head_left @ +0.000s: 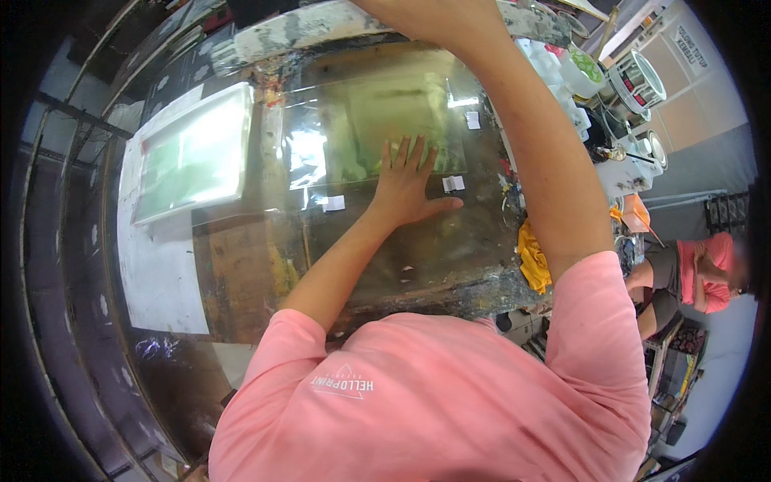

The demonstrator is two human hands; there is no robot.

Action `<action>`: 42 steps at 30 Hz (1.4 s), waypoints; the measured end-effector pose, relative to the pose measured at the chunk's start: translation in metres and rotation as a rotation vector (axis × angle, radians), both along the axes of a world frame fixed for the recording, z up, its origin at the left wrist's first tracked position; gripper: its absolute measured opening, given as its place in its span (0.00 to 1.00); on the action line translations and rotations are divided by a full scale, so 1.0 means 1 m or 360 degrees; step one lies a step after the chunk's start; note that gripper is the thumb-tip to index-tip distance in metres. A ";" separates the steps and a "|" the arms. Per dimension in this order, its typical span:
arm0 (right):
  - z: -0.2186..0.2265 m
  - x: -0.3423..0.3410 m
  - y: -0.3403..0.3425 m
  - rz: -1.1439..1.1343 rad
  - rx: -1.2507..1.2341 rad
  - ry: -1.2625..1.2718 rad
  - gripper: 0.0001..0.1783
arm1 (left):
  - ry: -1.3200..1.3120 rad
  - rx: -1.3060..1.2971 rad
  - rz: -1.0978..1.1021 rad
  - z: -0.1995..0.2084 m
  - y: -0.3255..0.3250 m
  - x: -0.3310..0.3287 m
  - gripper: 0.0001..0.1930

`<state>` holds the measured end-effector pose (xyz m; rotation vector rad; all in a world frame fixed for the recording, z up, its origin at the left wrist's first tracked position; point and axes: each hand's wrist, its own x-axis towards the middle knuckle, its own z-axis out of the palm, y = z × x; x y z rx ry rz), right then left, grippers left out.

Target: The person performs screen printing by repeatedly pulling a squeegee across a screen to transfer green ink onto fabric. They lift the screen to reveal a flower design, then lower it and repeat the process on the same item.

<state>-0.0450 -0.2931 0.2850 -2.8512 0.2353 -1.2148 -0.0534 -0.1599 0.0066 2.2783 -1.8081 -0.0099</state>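
Probably a steadying step: left hand point(408, 186), fingers spread, gripping nothing, lies over the near edge of the yellow-green sheet point(385, 104) on the worktable point(241, 261); right hand point(430, 14) cropped, grip can't be told. Next move seems to call for light, even pressure. White tab point(454, 184) sits close, framed screen point(197, 157) left, yellow cloth point(533, 257) right, right arm point(550, 145) blocking some tabletop.

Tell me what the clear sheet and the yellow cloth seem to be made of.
Clear sheet: probably plastic film, glossy, from its bright reflections and see-through look; glass isn't ruled out. Yellow cloth: likely textile, matte, from its soft crumpled folds; fibre unclear.
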 end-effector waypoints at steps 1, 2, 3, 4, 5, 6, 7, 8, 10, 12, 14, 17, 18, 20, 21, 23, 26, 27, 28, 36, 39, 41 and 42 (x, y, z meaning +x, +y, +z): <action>0.000 0.002 -0.001 -0.0002 -0.0007 0.0007 0.30 | -0.0021 -0.0010 0.0001 -0.002 -0.004 -0.003 0.63; 0.000 0.002 -0.002 0.0006 0.0002 -0.0005 0.31 | 0.0000 0.0000 0.0011 -0.003 -0.006 -0.006 0.63; -0.002 0.004 -0.002 0.0017 0.0013 -0.0019 0.31 | 0.0019 0.0012 0.0023 0.001 -0.006 -0.009 0.64; -0.002 0.004 -0.003 0.0027 0.0023 -0.0033 0.31 | 0.0037 0.0024 0.0035 0.003 -0.006 -0.012 0.64; 0.000 0.004 -0.002 -0.0008 0.0026 0.0018 0.32 | 0.0047 -0.0006 0.0034 0.002 -0.007 -0.015 0.65; 0.005 0.004 0.002 -0.0032 0.0031 0.0065 0.32 | 0.0053 -0.0035 0.0042 0.002 -0.006 -0.017 0.65; 0.007 0.005 0.003 -0.0057 0.0035 0.0112 0.33 | 0.0059 -0.0063 0.0051 0.000 -0.005 -0.019 0.65; 0.005 0.007 0.000 -0.0039 0.0004 0.0078 0.33 | 0.0069 -0.0133 0.0042 -0.002 -0.006 -0.020 0.65; 0.004 0.013 -0.007 -0.0001 -0.0059 0.0000 0.34 | 0.0079 -0.0274 0.0025 -0.004 -0.007 -0.022 0.65; 0.003 0.015 -0.009 -0.0024 -0.0099 -0.0022 0.34 | 0.0077 -0.0266 0.0016 -0.003 -0.007 -0.022 0.64; 0.001 0.017 -0.012 -0.0058 -0.0152 -0.0033 0.34 | 0.0067 -0.0255 0.0005 -0.002 -0.008 -0.023 0.64; 0.010 0.006 -0.002 -0.0020 0.0031 0.0043 0.34 | 0.0047 -0.0270 -0.0013 -0.003 -0.010 -0.024 0.64; 0.017 0.000 0.004 -0.0109 0.0113 0.0132 0.34 | 0.0041 -0.0298 -0.0036 -0.004 -0.012 -0.025 0.64; 0.022 0.000 0.009 -0.0188 0.0202 0.0232 0.33 | 0.0032 -0.0353 -0.0031 -0.008 -0.013 -0.024 0.63; 0.017 0.007 0.010 -0.0173 0.0211 0.0243 0.32 | 0.0029 -0.0379 0.0001 -0.010 -0.011 -0.023 0.63; 0.001 0.011 0.008 -0.0105 0.0069 0.0075 0.32 | 0.0064 -0.0442 0.0041 -0.009 0.004 -0.016 0.60; 0.007 0.007 0.015 -0.0100 0.0083 0.0106 0.31 | 0.0217 -0.0569 0.0161 0.020 0.034 -0.006 0.50; 0.012 0.004 0.019 -0.0103 0.0127 0.0164 0.31 | 0.0305 -0.0633 0.0267 0.026 0.052 0.005 0.45; 0.014 0.003 0.021 -0.0104 0.0172 0.0224 0.31 | 0.0393 -0.0696 0.0377 0.032 0.073 0.016 0.39; 0.001 0.008 0.002 -0.0075 0.0012 0.0043 0.30 | -0.0663 -0.0807 0.1463 0.056 0.241 0.114 0.27; 0.002 0.007 0.005 -0.0103 0.0030 0.0080 0.30 | -0.0609 -0.0909 0.1643 0.065 0.264 0.155 0.33; 0.006 0.006 0.012 -0.0067 0.0129 0.0109 0.29 | -0.0570 -0.0499 0.1880 0.073 0.264 0.174 0.36; 0.006 0.004 0.011 -0.0069 0.0091 0.0096 0.29 | -0.0541 -0.0294 0.1983 0.076 0.262 0.184 0.37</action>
